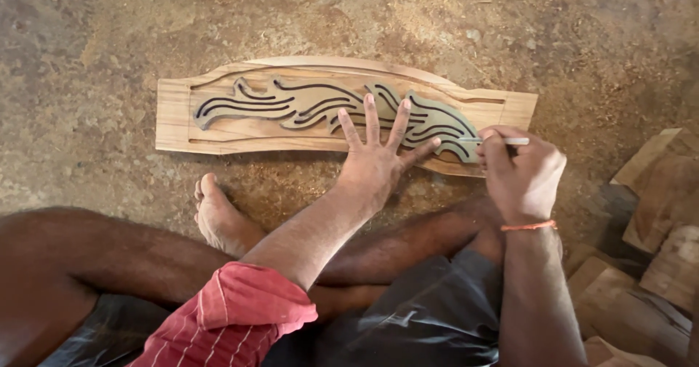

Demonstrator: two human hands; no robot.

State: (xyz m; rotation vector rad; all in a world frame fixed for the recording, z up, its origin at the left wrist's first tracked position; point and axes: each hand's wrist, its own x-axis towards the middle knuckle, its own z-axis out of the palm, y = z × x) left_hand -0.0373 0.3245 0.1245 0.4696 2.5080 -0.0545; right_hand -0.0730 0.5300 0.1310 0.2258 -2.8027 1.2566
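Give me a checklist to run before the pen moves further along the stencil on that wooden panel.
1. Grey metal scroll-pattern stencil lies within the carved light-brown wooden panel: ok.
2. Left hand pressed flat, fingers spread on the stencil: ok.
3. Right hand grips the slim white pen: ok.
4. Pen tip at the stencil's right end: ok; exact contact cannot tell.
5. Panel flat on the sawdust-covered dirt floor: ok.
6. Lines already traced on the wood: cannot tell.

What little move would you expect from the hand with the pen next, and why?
Probably drawing the pen along the stencil edge: the right hand holds its tip at the stencil's right end, while the left hand presses it flat on the wooden panel.
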